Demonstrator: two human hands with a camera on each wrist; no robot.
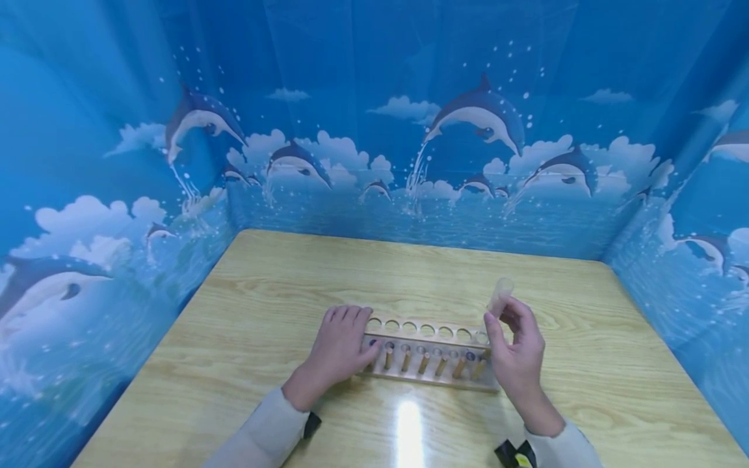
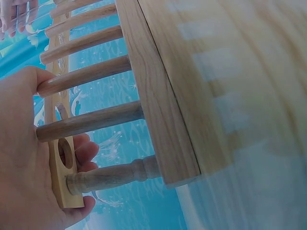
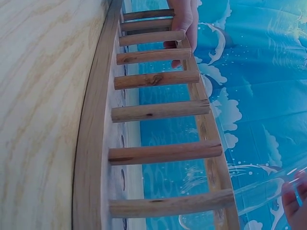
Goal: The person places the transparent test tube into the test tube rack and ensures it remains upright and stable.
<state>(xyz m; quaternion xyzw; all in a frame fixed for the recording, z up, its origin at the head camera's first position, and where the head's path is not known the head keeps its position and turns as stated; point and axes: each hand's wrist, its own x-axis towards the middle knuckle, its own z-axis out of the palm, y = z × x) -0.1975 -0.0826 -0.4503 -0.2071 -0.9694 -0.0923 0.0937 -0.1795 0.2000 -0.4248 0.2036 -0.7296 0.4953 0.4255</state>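
Rack of wood (image 1: 426, 338), left hand (image 1: 342, 341) gripping one end, right hand (image 1: 521, 348) pinching a clear tube (image 1: 501, 291) near the other

The person wears pale grey sleeves (image 1: 260, 426) and black wrist pieces (image 1: 313, 425), the right with a yellow-green patch (image 1: 523, 460).

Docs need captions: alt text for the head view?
A person's right hand holds a clear tube at the right end of a wooden rack, while the left hand holds its left end. The rack stands on a wood-grain table before a blue dolphin curtain.
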